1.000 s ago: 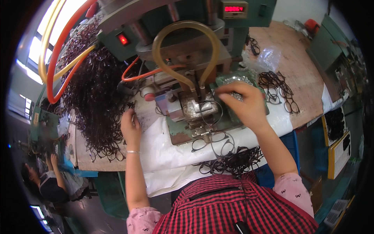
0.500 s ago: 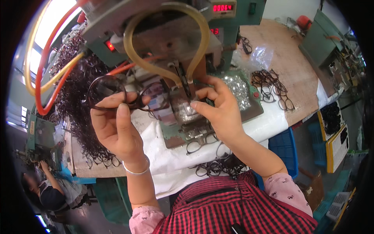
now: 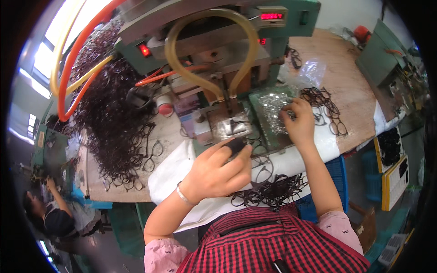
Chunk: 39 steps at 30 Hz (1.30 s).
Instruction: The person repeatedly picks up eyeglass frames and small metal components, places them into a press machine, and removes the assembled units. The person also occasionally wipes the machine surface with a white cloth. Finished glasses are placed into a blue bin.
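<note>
My left hand (image 3: 216,173) is closed just in front of the machine's metal fixture (image 3: 232,127), with a black cover on one fingertip. Its fingers hold a dark eyeglass frame (image 3: 263,174), whose rims show beyond the fingertips; the grip itself is partly hidden. A dark end piece lies across the fixture, below the press head (image 3: 225,98). My right hand (image 3: 300,122) is over the green tray (image 3: 275,142), thumb and fingers pinched together at the edge of a heap of small silvery parts (image 3: 271,111). Whatever is in that pinch is too small to make out.
A large pile of dark frames (image 3: 102,113) covers the table's left side. More frames lie at the right (image 3: 327,107) and by the front edge (image 3: 268,193). Yellow tubing (image 3: 170,45) loops before the machine. A blue basket (image 3: 334,175) stands below; a co-worker (image 3: 57,214) sits far left.
My left hand has brought the eyeglass frame rightward and down to the front of the fixture. My right hand has left the fixture for the silvery parts on the right. The view has shifted slightly.
</note>
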Motion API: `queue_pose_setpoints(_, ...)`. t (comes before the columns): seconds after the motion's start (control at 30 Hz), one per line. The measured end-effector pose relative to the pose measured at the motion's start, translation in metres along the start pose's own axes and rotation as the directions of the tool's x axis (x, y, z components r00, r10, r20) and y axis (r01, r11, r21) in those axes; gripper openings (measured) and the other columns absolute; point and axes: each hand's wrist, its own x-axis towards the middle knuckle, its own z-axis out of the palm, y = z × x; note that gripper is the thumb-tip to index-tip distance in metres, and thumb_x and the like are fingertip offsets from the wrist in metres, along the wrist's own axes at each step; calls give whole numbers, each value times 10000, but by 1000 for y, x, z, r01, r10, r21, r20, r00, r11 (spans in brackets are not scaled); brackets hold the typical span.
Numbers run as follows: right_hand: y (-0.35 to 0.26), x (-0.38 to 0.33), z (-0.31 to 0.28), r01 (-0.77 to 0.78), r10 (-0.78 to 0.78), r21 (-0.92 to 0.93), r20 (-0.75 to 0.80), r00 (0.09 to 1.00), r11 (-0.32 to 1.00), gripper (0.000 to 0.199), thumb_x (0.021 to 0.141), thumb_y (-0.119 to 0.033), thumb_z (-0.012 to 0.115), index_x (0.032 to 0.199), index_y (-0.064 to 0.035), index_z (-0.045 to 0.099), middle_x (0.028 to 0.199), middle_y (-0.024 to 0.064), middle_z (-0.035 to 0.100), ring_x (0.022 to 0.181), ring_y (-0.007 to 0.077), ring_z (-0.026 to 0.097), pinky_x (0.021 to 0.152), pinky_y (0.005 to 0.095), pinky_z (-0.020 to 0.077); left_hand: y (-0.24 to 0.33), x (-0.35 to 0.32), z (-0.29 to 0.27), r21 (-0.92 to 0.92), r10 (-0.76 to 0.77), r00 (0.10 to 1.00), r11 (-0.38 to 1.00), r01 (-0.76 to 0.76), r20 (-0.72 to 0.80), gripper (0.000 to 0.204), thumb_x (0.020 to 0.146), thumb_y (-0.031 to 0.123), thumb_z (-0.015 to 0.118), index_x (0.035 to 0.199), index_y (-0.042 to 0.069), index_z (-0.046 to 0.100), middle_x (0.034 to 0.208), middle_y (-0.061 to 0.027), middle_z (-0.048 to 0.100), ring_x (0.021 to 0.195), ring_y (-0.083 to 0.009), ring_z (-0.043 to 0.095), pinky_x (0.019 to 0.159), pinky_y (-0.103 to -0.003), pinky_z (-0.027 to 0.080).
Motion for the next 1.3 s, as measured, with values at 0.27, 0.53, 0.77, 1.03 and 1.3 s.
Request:
queue_pose_setpoints(0.27, -7, 1, 5, 3, -2, 8, -53, 999, 1000, 105, 836, -94, 672, 926, -61, 717, 900, 129, 700, 835, 330, 652, 738, 402, 509, 1, -10, 3, -63, -69, 996, 996, 65, -59, 210, 704, 51, 725, 885, 71, 621, 1077, -87, 688, 841, -234, 665, 803, -360, 600)
queue_pose_setpoints(0.53, 0, -14, -8, -46, 57, 176, -60, 997, 983, 158, 855, -10, 657, 1007, -11, 701, 888, 84, 680, 752, 176, 634, 713, 302, 510, 3, -99, -29, 143, -731, 558, 551, 822, -393, 129, 878, 27, 611, 982, 33, 687, 942, -112, 687, 769, -278, 640, 739, -386, 522)
queue_pose_setpoints(0.77, -29, 6, 6, -41, 34, 318, 27, 999, 947, 147, 799, -39, 680, 938, -38, 728, 909, 129, 698, 866, 289, 657, 809, 362, 498, -76, -227, -27, 770, -992, 122, 55, 636, -30, 131, 821, 49, 598, 903, 2, 689, 1117, -168, 636, 832, -361, 691, 677, -432, 565)
queue_pose_setpoints(1.03, -22, -35, -29, -105, 112, 362, 1, 994, 926, 128, 803, 23, 673, 916, -19, 718, 882, 96, 691, 841, 204, 651, 752, 301, 504, -83, -234, -2, 641, -906, 422, 308, 703, -28, 108, 790, 103, 637, 868, 31, 614, 910, -134, 586, 822, -326, 640, 642, -424, 531)
queue_pose_setpoints(1.3, -112, 22, -20, -182, -16, 697, 268, 963, 693, 362, 770, -39, 747, 1108, 6, 625, 907, 78, 692, 891, 153, 647, 865, 294, 492, -73, -163, 21, -612, -987, 49, 136, 779, -156, 132, 932, 129, 671, 966, 24, 600, 779, -34, 638, 668, -109, 573, 585, -243, 462)
